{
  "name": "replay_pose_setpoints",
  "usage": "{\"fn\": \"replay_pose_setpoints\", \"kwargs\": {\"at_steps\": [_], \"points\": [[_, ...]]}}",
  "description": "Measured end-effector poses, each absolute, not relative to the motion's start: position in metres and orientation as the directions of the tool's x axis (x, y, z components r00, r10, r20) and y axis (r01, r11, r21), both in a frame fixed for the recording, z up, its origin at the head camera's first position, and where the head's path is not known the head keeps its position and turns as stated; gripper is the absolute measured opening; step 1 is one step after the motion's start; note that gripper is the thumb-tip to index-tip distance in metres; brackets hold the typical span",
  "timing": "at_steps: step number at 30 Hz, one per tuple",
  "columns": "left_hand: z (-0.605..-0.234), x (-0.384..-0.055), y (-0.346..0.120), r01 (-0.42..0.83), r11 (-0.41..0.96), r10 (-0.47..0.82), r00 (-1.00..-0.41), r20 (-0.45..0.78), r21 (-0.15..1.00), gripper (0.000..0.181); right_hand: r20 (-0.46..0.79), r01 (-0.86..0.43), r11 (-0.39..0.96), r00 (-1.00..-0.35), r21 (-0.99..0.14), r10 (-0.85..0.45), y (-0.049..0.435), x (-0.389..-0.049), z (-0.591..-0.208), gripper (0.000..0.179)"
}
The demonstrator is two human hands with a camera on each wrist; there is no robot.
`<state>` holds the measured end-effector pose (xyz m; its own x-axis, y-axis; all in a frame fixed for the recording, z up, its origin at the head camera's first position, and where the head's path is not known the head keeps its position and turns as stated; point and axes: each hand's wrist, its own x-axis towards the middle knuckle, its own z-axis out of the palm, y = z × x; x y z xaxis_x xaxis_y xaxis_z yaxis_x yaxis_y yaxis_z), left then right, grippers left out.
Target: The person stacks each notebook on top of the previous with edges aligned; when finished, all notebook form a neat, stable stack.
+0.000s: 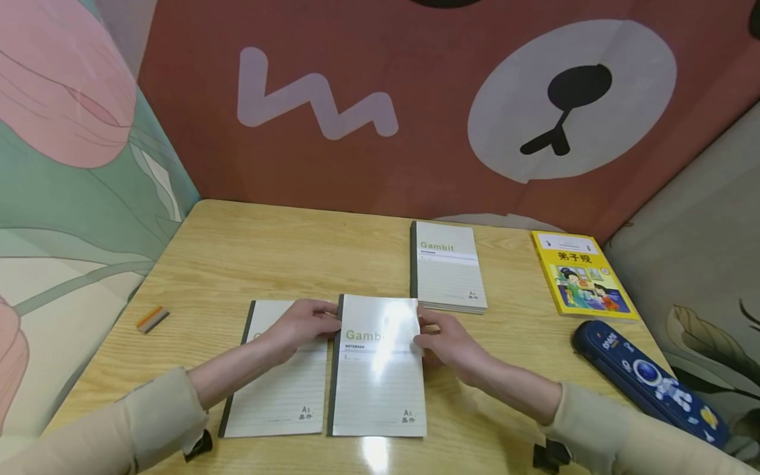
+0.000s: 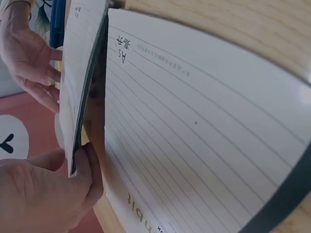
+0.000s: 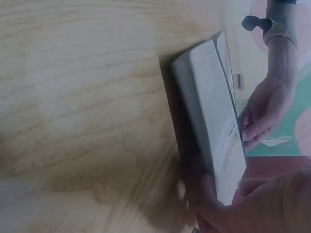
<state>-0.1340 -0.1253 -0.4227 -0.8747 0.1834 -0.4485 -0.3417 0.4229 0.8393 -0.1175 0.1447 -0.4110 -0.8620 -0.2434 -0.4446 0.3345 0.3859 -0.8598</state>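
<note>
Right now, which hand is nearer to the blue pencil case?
Right. The right hand, gripping a notebook, is left of the pencil case; the left hand, across the notebook, is farther left.

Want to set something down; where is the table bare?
Bare: the table at back left, between eraser and stack; also between stack and yellow book. Crowded: front middle, where left hand and right hand hold tilted notebook beside flat notebook; right edge, with yellow book and pencil case.
</note>
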Motion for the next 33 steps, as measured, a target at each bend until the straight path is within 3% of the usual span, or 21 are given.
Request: {"fn": "replay_pose_setpoints", "kwargs": {"at_steps": [4,9,14,23,33], "points": [[-0.422,-0.136,-0.125,-0.357,0.375,0.227,-0.86,-0.458,0.856,0.057,-0.42,0.311,0.367,-0.867,-0.877,-0.268,0.146,-0.119,-0.408,0.073],[-0.421,-0.14,-0.125,-0.397,0.301,0.348,-0.801,-0.487,0.867,0.082,-0.413,0.301,0.373,-0.87,-0.878,-0.27,0.152,-0.127,-0.403,0.079],[-0.413,-0.149,-0.125,-0.416,0.269,0.433,-0.753,-0.495,0.869,0.095,-0.383,0.279,0.355,-0.884,-0.892,-0.268,0.163,-0.14,-0.4,0.085],[-0.395,-0.174,-0.117,-0.369,0.24,0.471,-0.765,-0.44,0.898,0.091,-0.355,0.24,0.385,-0.897,-0.891,-0.262,0.185,-0.165,-0.382,0.089],[-0.373,-0.207,-0.093,-0.349,0.204,0.388,-0.829,-0.403,0.915,0.078,-0.369,0.309,0.266,-0.904,-0.913,-0.217,0.208,-0.205,-0.362,0.065]]}}
